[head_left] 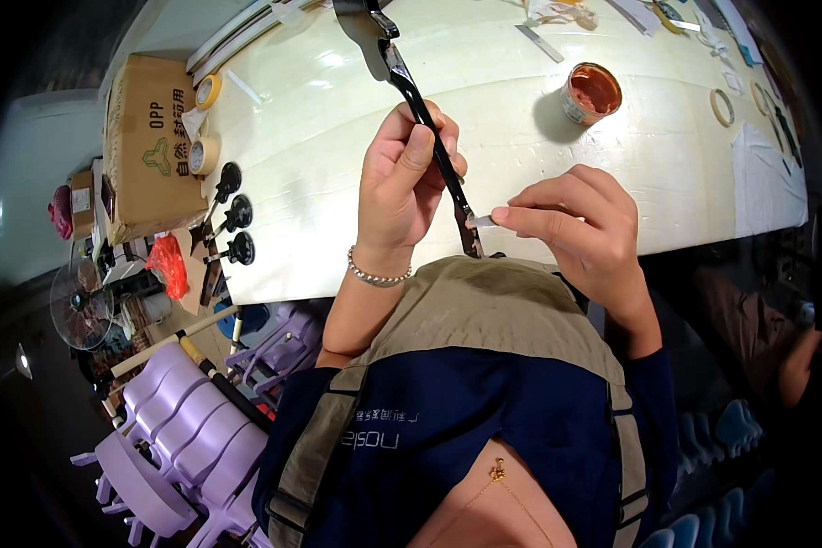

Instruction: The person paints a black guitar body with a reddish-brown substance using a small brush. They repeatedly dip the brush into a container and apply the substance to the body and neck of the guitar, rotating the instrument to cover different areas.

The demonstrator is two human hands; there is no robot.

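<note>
My left hand (395, 178) is closed round a long, narrow, glossy black part (420, 102), its thumb lying along the near side. The part slants from the far side of the table down toward my apron, and its wider far end runs out of view. Near its lower end, a pinkish-brown smear shows on the black surface. My right hand (586, 224) pinches a small, thin, greyish flat piece (482, 221), like a little scraper, whose tip touches or nearly touches that smear. Beyond my right hand stands an open tub of reddish-brown paste (594, 94).
A cardboard box (142, 201) and tape rolls (205, 155) sit at the table's left edge, near several black round-headed pieces (237, 212). Purple moulded parts (183, 411) are stacked at lower left. A metal strip (539, 43) lies far off; a white cloth (765, 187) hangs at right.
</note>
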